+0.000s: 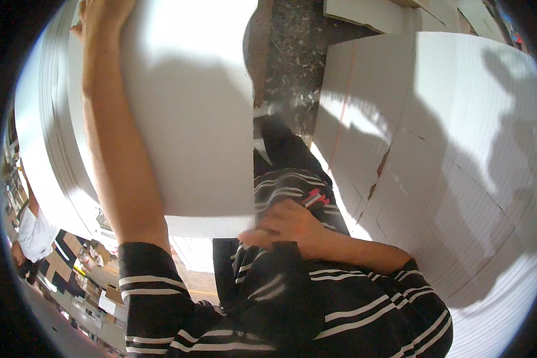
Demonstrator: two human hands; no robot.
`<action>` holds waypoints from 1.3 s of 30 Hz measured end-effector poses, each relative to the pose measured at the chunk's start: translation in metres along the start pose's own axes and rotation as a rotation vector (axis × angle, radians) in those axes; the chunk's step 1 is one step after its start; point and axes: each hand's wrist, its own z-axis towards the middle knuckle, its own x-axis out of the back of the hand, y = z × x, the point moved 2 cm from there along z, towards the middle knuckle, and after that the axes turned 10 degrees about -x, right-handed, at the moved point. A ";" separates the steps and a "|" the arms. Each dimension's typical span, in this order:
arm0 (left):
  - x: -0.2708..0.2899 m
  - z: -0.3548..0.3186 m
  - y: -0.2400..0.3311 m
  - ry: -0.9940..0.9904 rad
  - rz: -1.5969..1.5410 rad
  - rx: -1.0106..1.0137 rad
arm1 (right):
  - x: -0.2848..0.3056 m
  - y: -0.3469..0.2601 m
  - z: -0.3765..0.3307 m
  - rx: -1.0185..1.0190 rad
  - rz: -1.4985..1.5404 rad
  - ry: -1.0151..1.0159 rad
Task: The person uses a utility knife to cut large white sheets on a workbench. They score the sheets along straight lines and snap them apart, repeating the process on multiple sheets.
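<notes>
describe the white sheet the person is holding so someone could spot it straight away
Start from the tall stack of white cardboard sheets on the left. The large flat white cardboard sheet lies over it, gripped at its far edge by the left hand and at its near edge by the right hand. Unlike the ribbed white sheets on the right, its face is smooth and unlined.

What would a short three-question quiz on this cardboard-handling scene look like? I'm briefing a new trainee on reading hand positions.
1. True or false: the left hand grips the far top edge of the white sheet.
2. Where is the right hand? A) at the sheet's near lower corner B) on the right-hand stack of white boards
3. What lies on the floor between the stacks?

Key: 1 true; 2 A; 3 small paper scraps.
</notes>
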 end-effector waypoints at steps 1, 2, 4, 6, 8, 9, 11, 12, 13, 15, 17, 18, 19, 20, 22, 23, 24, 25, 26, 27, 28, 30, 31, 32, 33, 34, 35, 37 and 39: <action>0.004 0.001 0.004 -0.010 -0.022 0.034 | -0.002 0.000 -0.006 0.012 -0.026 -0.080; 0.010 0.001 0.006 0.013 -0.104 0.135 | 0.000 -0.001 -0.010 0.040 -0.038 -0.088; 0.018 -0.003 0.012 0.056 -0.277 0.330 | 0.012 0.003 -0.008 0.017 0.043 -0.115; 0.028 0.001 0.012 -0.022 -0.348 0.182 | 0.042 0.014 0.005 0.012 0.098 0.058; 0.032 0.002 0.012 -0.060 -0.382 0.112 | 0.072 0.031 0.043 0.111 0.183 0.473; 0.032 0.002 0.011 -0.057 -0.382 0.120 | 0.085 0.041 0.065 0.093 0.160 0.547; 0.031 0.000 0.009 -0.066 -0.396 0.128 | 0.111 0.061 0.108 0.010 0.164 0.521; 0.031 -0.001 0.010 -0.071 -0.409 0.129 | 0.118 0.069 0.126 -0.057 0.176 0.453; 0.030 -0.001 0.010 -0.080 -0.422 0.126 | 0.126 0.074 0.145 -0.024 0.175 0.396; 0.029 -0.002 0.014 -0.075 -0.420 0.128 | 0.129 0.078 0.165 0.027 0.205 0.338; 0.031 -0.003 0.017 -0.054 -0.419 0.150 | 0.124 0.077 0.162 0.034 0.206 0.357; 0.033 -0.003 0.018 -0.040 -0.420 0.163 | 0.117 0.075 0.153 -0.003 0.203 0.374; 0.035 -0.003 0.020 -0.026 -0.423 0.170 | 0.111 0.073 0.145 0.026 0.222 0.353; 0.036 -0.002 0.021 -0.067 -0.432 0.170 | 0.102 0.070 0.130 0.021 0.230 0.342; 0.040 -0.001 0.023 -0.145 -0.450 0.174 | 0.077 0.062 0.101 0.049 0.222 0.352; 0.042 0.000 0.024 -0.100 -0.458 0.173 | 0.061 0.055 0.088 0.086 0.206 0.373; 0.042 0.000 0.025 -0.105 -0.444 0.198 | 0.045 0.049 0.074 0.118 0.185 0.389; 0.041 0.001 0.024 -0.109 -0.429 0.221 | 0.029 0.041 0.058 0.070 0.159 0.355; 0.036 0.002 0.024 -0.112 -0.414 0.241 | 0.014 0.035 0.041 0.016 0.128 0.318; 0.030 0.004 0.022 -0.105 -0.421 0.265 | 0.002 0.030 0.026 -0.009 0.118 0.318; 0.019 0.008 0.020 -0.095 -0.431 0.289 | -0.010 0.026 0.012 -0.041 0.088 0.268; -0.007 0.014 0.018 -0.009 -0.381 0.278 | -0.031 0.018 -0.016 -0.051 0.071 0.238; -0.021 0.018 0.015 0.074 -0.319 0.247 | -0.040 0.017 -0.027 -0.038 0.002 0.184; -0.036 0.018 0.014 0.155 -0.258 0.218 | -0.049 0.017 -0.039 -0.028 -0.066 0.128; -0.049 0.017 0.016 0.238 -0.195 0.187 | -0.057 0.018 -0.052 -0.020 -0.131 0.074; -0.061 0.014 0.024 0.288 -0.200 0.115 | -0.063 0.023 -0.065 -0.119 -0.135 0.024; -0.067 0.008 0.035 0.345 -0.202 0.047 | -0.065 0.030 -0.077 -0.212 -0.141 -0.024; -0.062 -0.003 0.070 0.309 -0.213 -0.095 | -0.070 0.051 -0.098 -0.456 -0.172 -0.068; -0.038 -0.041 0.118 0.272 -0.200 -0.269 | -0.073 0.064 -0.120 -0.723 0.149 0.252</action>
